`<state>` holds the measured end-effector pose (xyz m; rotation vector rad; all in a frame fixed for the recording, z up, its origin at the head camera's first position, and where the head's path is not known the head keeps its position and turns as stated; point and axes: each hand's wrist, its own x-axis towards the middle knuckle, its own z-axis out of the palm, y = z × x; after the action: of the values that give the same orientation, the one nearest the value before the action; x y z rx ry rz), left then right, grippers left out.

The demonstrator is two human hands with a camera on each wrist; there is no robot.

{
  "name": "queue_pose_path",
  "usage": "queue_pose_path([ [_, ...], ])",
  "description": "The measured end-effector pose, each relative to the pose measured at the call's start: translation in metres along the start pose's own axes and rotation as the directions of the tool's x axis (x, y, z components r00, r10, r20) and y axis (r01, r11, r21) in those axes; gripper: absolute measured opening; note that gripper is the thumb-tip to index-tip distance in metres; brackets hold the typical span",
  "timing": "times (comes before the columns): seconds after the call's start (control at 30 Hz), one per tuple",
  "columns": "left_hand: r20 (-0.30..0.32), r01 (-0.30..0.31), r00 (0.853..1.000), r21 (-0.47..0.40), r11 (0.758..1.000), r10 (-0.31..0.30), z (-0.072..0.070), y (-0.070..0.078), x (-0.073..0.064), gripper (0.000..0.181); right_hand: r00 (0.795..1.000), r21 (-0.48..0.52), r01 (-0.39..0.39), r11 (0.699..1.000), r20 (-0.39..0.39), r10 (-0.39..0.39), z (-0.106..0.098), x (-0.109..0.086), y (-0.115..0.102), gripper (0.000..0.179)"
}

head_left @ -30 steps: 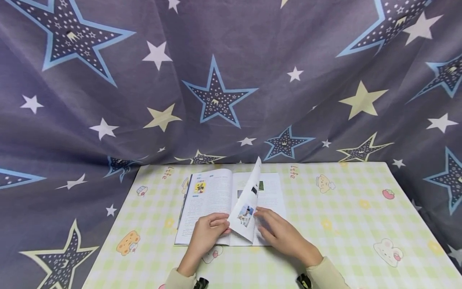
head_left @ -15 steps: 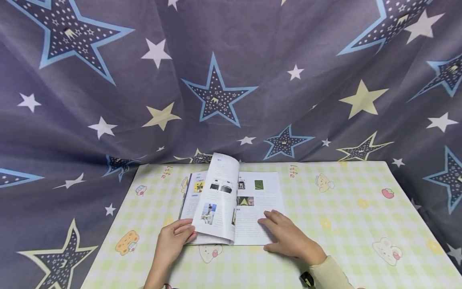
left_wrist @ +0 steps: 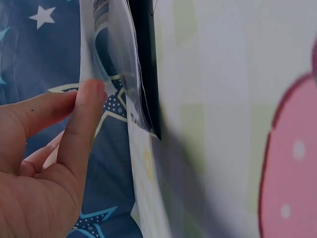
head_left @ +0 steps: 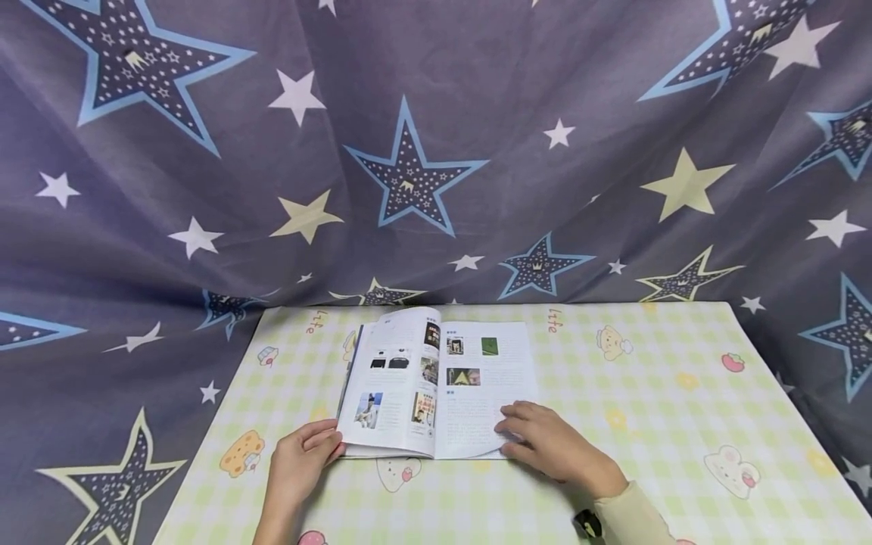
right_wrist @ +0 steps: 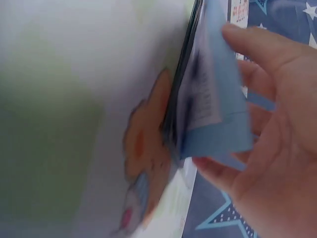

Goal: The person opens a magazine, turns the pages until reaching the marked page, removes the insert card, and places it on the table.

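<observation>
An open magazine (head_left: 470,424) with printed text and photos lies on the table. Its left-hand leaf (head_left: 395,401) bows up at the spine, overlapping the pages below. At that leaf's lower left corner, my left hand (head_left: 303,454) pinches the paper between thumb and fingers; the left wrist view shows the fingertips (left_wrist: 94,89) on the page edge. My right hand (head_left: 545,443) rests at the right-hand page's outer edge, fingers loosely bent and spread. In the right wrist view that page's pale blue underside (right_wrist: 233,134) is lifted beside the hand, one fingertip at its edge.
Green-and-white checked cloth with cartoon prints covers the table (head_left: 654,424). Behind and beside it hangs a dark curtain (head_left: 518,151) with stars. The dark watch-like band (head_left: 587,522) sits near the right sleeve (head_left: 630,515).
The left hand has carried a page from the middle over to the left side, where it now lies nearly flat. My right hand let that page go and moved slightly right, along the right page's edge.
</observation>
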<state>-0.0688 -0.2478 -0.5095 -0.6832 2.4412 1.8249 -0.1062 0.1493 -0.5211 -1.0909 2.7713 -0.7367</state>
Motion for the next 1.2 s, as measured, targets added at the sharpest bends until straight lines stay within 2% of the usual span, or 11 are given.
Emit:
queue_pose_path([
  [0.17, -0.014, -0.038, 0.999, 0.099, 0.994, 0.039, -0.002, -0.002, 0.001, 0.029, 0.999, 0.043, 0.013, 0.999, -0.051, -0.011, -0.006, -0.006, 0.008, 0.015],
  [0.33, -0.043, -0.065, 0.996, 0.258, 0.964, 0.078, -0.004, -0.003, 0.002, 0.031, 0.991, 0.058, -0.064, 0.996, -0.115, 0.070, -0.008, -0.011, 0.012, 0.014],
  [0.4, -0.054, -0.063, 0.995, 0.293, 0.954, 0.082, -0.005, -0.002, 0.002, 0.031, 0.984, 0.053, -0.105, 0.993, -0.139, 0.112, -0.008, -0.012, 0.014, 0.016],
  [0.53, -0.072, -0.058, 0.994, 0.314, 0.948, 0.084, -0.006, -0.001, 0.001, 0.031, 0.954, 0.017, -0.210, 0.978, -0.217, 0.209, -0.005, -0.013, 0.015, 0.030],
  [0.67, -0.086, -0.060, 0.992, 0.309, 0.949, 0.090, -0.006, 0.000, 0.001, 0.029, 0.904, -0.016, -0.272, 0.962, -0.346, 0.250, -0.002, -0.013, 0.015, 0.044],
  [0.77, -0.079, -0.070, 0.992, 0.298, 0.952, 0.098, -0.003, 0.000, 0.002, 0.029, 0.878, -0.020, -0.266, 0.964, -0.418, 0.234, -0.001, -0.010, 0.015, 0.048],
  [0.87, -0.054, -0.092, 0.992, 0.281, 0.955, 0.111, 0.002, 0.002, 0.004, 0.029, 0.870, 0.007, -0.246, 0.969, -0.439, 0.224, 0.001, -0.005, 0.012, 0.049],
  [1.07, -0.004, -0.153, 0.988, 0.206, 0.966, 0.157, 0.020, 0.010, 0.006, 0.028, 0.874, 0.100, -0.153, 0.983, -0.452, 0.182, 0.004, 0.007, 0.005, 0.048],
  [1.2, 0.037, -0.197, 0.980, 0.126, 0.972, 0.194, 0.038, 0.021, 0.007, 0.028, 0.890, 0.173, -0.055, 0.983, -0.439, 0.127, 0.005, 0.013, 0.000, 0.056],
])
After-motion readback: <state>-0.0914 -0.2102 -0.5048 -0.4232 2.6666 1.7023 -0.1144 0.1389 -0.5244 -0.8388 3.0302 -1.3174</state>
